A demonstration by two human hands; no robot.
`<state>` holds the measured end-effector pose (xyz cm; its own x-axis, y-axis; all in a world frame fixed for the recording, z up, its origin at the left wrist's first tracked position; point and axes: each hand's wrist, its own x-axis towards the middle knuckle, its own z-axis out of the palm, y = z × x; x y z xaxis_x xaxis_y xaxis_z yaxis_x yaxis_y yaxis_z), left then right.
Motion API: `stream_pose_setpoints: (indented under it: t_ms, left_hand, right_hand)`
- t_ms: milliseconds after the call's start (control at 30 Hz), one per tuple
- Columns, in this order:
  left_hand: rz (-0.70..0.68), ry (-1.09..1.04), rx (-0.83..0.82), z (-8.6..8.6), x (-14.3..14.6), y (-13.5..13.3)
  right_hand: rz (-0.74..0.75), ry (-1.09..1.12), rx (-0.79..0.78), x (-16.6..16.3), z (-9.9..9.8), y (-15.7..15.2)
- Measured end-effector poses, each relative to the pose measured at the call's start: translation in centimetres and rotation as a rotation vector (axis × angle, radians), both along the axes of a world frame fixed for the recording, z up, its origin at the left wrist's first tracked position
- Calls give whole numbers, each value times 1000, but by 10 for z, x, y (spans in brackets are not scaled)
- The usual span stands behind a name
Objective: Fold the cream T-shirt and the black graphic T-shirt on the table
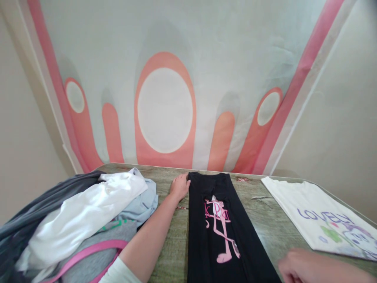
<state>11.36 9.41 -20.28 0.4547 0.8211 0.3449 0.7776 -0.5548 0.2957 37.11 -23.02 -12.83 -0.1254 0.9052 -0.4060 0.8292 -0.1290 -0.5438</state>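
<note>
A black T-shirt [224, 236] with a pink cartoon figure and pink letters lies folded into a long narrow strip on the table. At its top left corner is my left hand [180, 186], thumb and fingertips closed on the fabric's edge. My right hand [294, 264] is low on the right, beside the shirt's lower right edge. It is smeared by motion, its fingers curled in; what they hold, if anything, is hidden. Farther right lies a folded white T-shirt [294, 204] with "LOVELY" lettering and a coloured drawing.
A loose heap of clothes fills the left side: a white garment [97, 200], a light blue one [147, 200], a grey one with pink trim [97, 259] and a dark one [50, 200]. The wood-patterned table [173, 236] ends at a patterned wall covering [165, 157].
</note>
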Motion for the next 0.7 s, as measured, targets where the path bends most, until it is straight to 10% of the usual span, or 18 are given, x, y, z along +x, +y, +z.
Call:
stream_pose_setpoints:
  t_ms: [200,467,700]
  left_hand:
    - [6,-34,-25,2,1,-2]
    - [83,-37,-69,4,8,24]
    - [-18,-8,-68,7,10,45]
  right_hand:
    - [112,68,259,-40,23,93]
    - [-266,-100,632,-39,-33,234]
    - [-353,-80,737,-41,-72,257]
